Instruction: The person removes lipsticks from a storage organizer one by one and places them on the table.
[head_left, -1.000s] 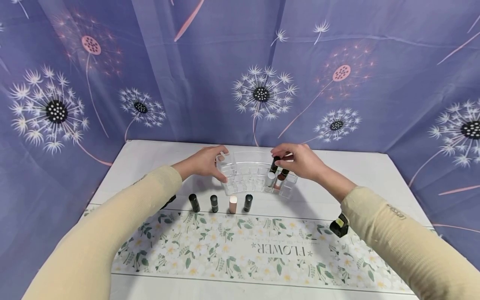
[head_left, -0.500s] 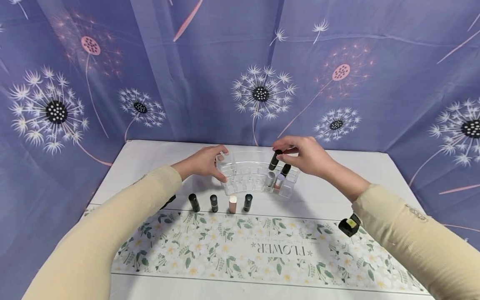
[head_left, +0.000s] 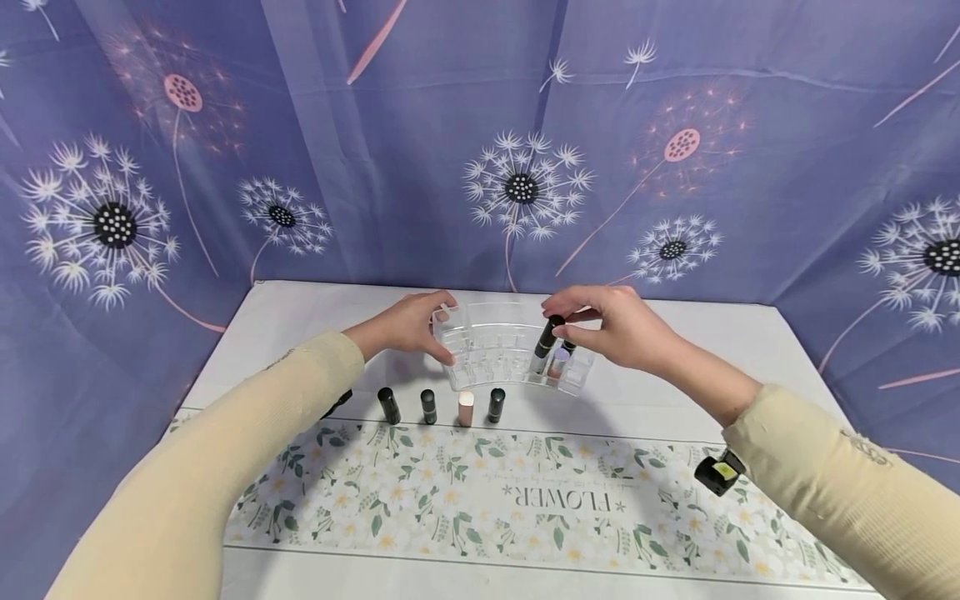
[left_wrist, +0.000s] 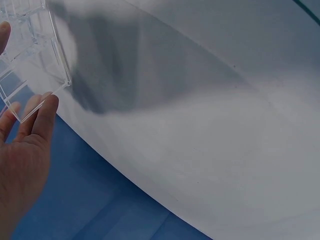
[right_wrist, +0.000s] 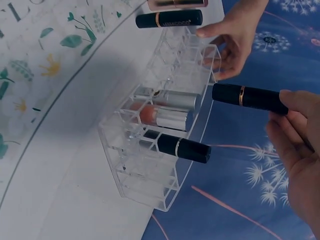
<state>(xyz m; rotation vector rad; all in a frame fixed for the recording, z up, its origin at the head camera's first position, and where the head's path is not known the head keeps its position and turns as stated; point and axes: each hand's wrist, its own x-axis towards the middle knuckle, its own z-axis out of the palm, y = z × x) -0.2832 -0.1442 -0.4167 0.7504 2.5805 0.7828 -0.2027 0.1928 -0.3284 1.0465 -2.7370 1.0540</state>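
Gripping the clear organizer (head_left: 501,313) by its left end: left hand (head_left: 405,322), thumb in front, fingers behind. Four loose tubes (head_left: 466,410) stand in a row on the bench (head_left: 720,329), just in front of it. Black tube (head_left: 550,336) hangs tilted over the right part, not seated; can't tell which slot. Three seated tubes (right_wrist: 174,120) nearby. Right hand (head_left: 618,325) pinches that tube's top, thumb against fingers. Looks like mid-placing; next move calls for squaring it over a free slot, lowering straight.
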